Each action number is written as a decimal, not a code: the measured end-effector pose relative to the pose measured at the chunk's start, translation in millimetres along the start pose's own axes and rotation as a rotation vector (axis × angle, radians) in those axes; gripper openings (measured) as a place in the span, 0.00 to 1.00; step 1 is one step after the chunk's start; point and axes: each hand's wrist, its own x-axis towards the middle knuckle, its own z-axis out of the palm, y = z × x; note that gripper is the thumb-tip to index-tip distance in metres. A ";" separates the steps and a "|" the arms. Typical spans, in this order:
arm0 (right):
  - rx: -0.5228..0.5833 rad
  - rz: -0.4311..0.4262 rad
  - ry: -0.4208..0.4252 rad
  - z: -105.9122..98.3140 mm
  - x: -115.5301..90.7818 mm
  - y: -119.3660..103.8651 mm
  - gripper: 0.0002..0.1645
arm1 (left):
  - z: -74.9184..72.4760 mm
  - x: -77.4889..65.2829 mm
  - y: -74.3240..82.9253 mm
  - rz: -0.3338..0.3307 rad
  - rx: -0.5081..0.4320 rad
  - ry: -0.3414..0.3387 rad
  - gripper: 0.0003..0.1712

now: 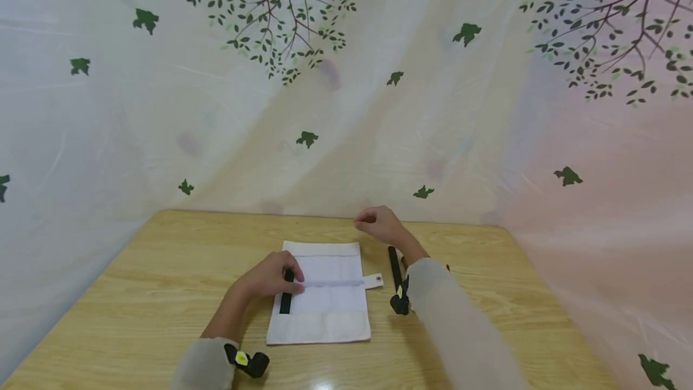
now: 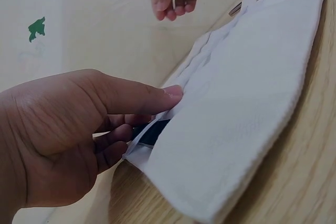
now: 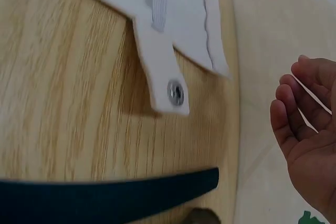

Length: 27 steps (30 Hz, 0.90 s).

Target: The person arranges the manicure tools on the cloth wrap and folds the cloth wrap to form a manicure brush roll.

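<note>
A white cloth pouch point(image 1: 330, 306) lies spread on the table, with a pale elastic band across its middle and a snap tab point(image 3: 167, 72) at its right side. A flat black strip point(image 1: 285, 303) sits lengthwise at the pouch's left side, its upper part hidden by my left hand point(image 1: 273, 274). There my left thumb point(image 2: 152, 98) lies on the white fabric, while the other fingers curl at the dark strip's end. My right hand point(image 1: 381, 224) is raised near the table's back edge, holding nothing, its fingers loosely bent.
Right of the pouch lies a second long, flat dark strip point(image 3: 115, 198), with other small items beside it partly covered by my right forearm. The wooden table point(image 1: 162, 269) ends at a hanging cloth point(image 1: 325, 167) printed with leaves.
</note>
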 end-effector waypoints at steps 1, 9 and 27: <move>-0.011 0.013 -0.002 -3.9 -2.5 3.6 0.13 | 0.5 0.0 -0.5 0.001 0.006 0.001 0.08; -0.111 0.011 -0.030 -26.8 -22.4 28.4 0.14 | 2.6 -2.3 -0.6 -0.019 0.034 -0.003 0.06; -0.222 0.085 -0.256 -49.0 -40.2 59.5 0.27 | 2.0 -4.3 -0.2 -0.045 -0.045 -0.042 0.05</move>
